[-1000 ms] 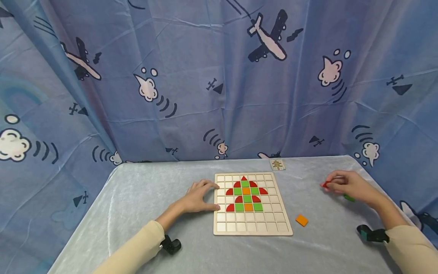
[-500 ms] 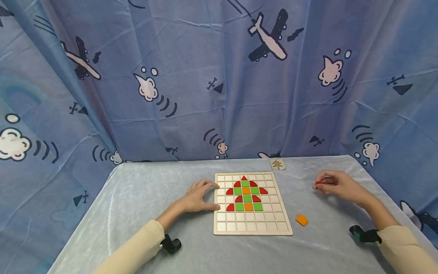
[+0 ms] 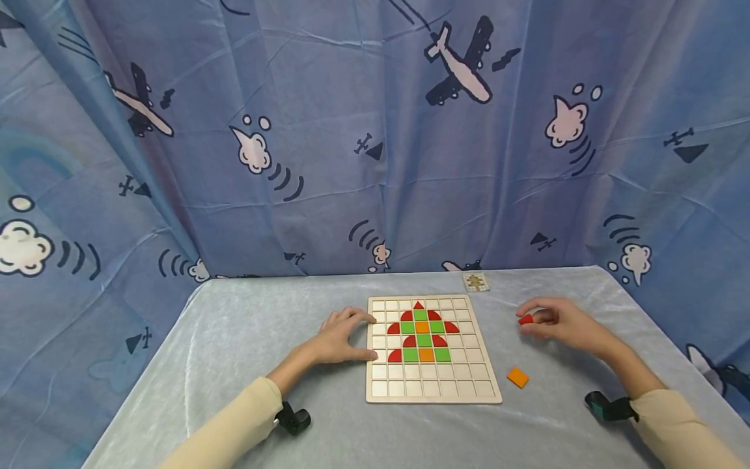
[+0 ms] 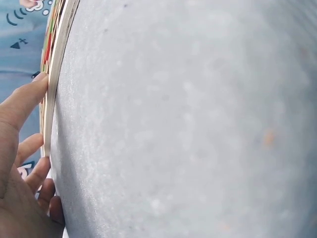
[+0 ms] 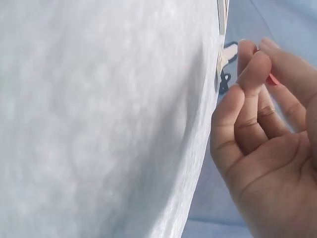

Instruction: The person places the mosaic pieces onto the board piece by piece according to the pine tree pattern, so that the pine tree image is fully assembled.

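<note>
A square wooden grid board (image 3: pixel 404 389) lies on the cloth, filled in its middle with red, green and orange tiles in a tree shape. My left hand (image 3: pixel 338 337) rests at its left edge, thumb and index fingertips touching the rim. In the left wrist view the fingertips meet the board's side (image 4: pixel 58 54). To the right of the board, my right hand (image 3: pixel 565 324) pinches a small red tile (image 3: pixel 525 320) between thumb and fingers, above the cloth. Only slivers of the red tile (image 5: pixel 272 80) show in the right wrist view; its full outline is hidden.
A loose orange square tile (image 3: pixel 518 377) lies on the cloth just right of the board. Behind the board's far right corner is a small pattern card (image 3: pixel 475 281). A blue printed curtain (image 3: pixel 305 130) hangs behind the cloth-covered table (image 3: pixel 258 312).
My right hand has moved left toward the board with the red tile. A green piece seen under it earlier no longer shows. My left hand has stayed at the board's edge.
</note>
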`<state>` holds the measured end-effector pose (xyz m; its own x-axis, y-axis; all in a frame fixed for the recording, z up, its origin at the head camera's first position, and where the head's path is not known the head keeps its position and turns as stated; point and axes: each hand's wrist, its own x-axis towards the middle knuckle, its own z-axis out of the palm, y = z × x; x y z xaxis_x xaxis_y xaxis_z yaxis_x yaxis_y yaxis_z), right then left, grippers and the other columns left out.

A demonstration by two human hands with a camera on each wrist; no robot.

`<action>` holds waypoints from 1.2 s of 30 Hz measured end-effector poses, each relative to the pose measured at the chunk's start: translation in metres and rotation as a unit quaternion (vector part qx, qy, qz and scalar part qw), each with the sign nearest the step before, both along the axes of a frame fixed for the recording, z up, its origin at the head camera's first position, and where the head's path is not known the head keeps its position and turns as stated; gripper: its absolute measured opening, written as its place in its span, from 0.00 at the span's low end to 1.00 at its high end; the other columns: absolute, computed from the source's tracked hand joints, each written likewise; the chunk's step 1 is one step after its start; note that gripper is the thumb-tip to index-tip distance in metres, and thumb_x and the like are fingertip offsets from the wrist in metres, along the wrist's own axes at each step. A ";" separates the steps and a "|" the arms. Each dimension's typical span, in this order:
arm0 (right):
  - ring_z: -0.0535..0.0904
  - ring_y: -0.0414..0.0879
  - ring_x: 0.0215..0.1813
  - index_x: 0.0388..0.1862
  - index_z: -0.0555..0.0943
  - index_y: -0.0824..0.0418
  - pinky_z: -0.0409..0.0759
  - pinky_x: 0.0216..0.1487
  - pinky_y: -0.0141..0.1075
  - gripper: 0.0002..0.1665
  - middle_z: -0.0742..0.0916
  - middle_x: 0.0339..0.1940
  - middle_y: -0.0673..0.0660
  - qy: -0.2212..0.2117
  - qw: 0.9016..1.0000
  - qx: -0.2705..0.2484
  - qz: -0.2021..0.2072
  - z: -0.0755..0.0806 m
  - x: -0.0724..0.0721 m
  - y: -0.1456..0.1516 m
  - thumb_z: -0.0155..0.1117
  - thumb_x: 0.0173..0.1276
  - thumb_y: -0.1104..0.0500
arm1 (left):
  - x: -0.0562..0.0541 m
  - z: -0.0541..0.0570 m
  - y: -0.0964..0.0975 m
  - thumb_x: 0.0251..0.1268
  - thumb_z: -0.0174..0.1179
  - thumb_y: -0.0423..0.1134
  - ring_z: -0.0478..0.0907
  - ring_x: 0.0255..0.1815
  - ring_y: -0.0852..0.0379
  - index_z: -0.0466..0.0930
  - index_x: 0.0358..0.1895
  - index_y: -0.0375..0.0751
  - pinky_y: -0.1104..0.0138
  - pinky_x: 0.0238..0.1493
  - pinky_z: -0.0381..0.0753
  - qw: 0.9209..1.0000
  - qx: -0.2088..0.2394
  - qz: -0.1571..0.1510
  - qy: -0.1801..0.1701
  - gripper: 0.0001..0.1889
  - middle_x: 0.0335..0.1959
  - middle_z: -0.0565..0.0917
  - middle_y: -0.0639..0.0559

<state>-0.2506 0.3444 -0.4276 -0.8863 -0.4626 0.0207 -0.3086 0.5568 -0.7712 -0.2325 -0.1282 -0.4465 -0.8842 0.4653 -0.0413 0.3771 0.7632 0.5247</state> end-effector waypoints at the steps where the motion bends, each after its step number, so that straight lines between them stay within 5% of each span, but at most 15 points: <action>1: 0.79 0.40 0.27 0.53 0.76 0.68 0.80 0.31 0.34 0.21 0.88 0.34 0.58 -0.009 1.000 -0.003 0.001 0.001 0.000 -0.002 0.69 0.65 0.59 | 0.000 0.000 0.000 0.53 0.70 0.62 0.64 0.65 0.46 0.72 0.66 0.59 0.44 0.66 0.62 1.000 0.000 0.000 0.000 0.36 0.70 0.68 0.52; 11: 0.84 0.47 0.28 0.46 0.73 0.67 0.83 0.31 0.37 0.20 0.89 0.30 0.65 -0.053 0.997 -0.045 0.011 0.003 0.004 -0.021 0.71 0.63 0.59 | -0.001 -0.002 -0.001 0.52 0.70 0.63 0.64 0.65 0.47 0.72 0.66 0.59 0.44 0.65 0.63 1.000 -0.001 -0.002 0.005 0.36 0.70 0.68 0.53; 17: 0.80 0.50 0.25 0.44 0.75 0.66 0.70 0.21 0.34 0.17 0.86 0.26 0.62 -0.028 0.998 -0.044 0.039 0.002 0.007 -0.030 0.71 0.63 0.60 | 0.000 -0.001 -0.001 0.52 0.70 0.62 0.64 0.64 0.46 0.72 0.66 0.59 0.44 0.66 0.62 1.000 0.002 -0.001 0.003 0.36 0.70 0.68 0.52; 26: 0.80 0.49 0.27 0.51 0.61 0.70 0.71 0.28 0.34 0.34 0.90 0.32 0.64 -0.093 0.995 -0.039 0.003 0.005 0.010 -0.045 0.73 0.61 0.55 | 0.001 0.000 -0.001 0.53 0.70 0.62 0.64 0.65 0.46 0.72 0.66 0.58 0.44 0.66 0.62 1.000 0.000 -0.001 0.003 0.36 0.70 0.68 0.53; 36: 0.79 0.55 0.25 0.45 0.69 0.66 0.69 0.21 0.36 0.22 0.88 0.29 0.67 -0.068 0.996 -0.056 0.022 0.002 0.010 -0.053 0.70 0.64 0.58 | 0.000 -0.001 -0.002 0.52 0.69 0.63 0.64 0.66 0.46 0.72 0.66 0.58 0.43 0.66 0.63 1.000 0.000 -0.002 0.004 0.37 0.70 0.69 0.53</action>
